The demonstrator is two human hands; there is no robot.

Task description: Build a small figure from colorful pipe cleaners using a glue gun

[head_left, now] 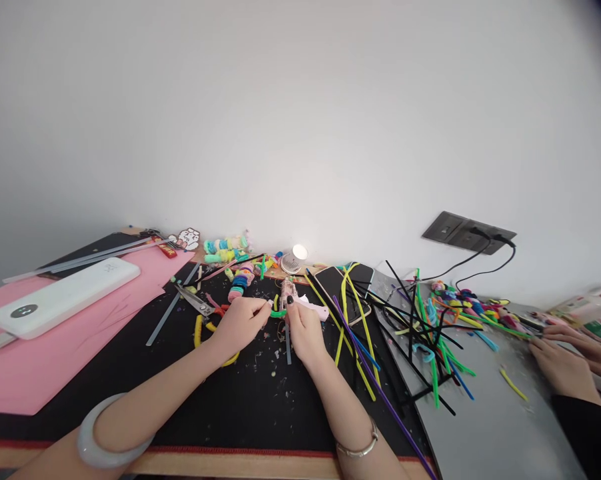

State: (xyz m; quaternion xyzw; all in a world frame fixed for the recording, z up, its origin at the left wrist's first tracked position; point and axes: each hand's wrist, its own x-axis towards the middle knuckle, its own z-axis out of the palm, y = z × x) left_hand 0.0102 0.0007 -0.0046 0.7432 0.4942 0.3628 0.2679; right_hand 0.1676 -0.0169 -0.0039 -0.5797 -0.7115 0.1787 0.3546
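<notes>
Over the black mat, my left hand (243, 325) and my right hand (305, 331) are close together, fingers pinched. A short, curved green pipe cleaner (279, 313) spans the gap between them, one end at each hand's fingertips. Just behind my right hand lies a pale pink glue gun (318, 309), partly covered by it. A translucent glue stick (288, 345) is on the mat between my wrists. Bent yellow pipe cleaner (197, 331) shows beside and under my left forearm. Open scissors (195, 300) rest left of my left hand, near a stack of colourful fuzzy rings (239, 280).
A small lit lamp (295, 260) stands by the wall. Pink sheets (80, 333) hold a white power bank (63, 297) at left. Loose black pipe cleaners (420, 340) and yellow ones (348, 327) spread rightward. Another person's hands (565, 363) work at the far right.
</notes>
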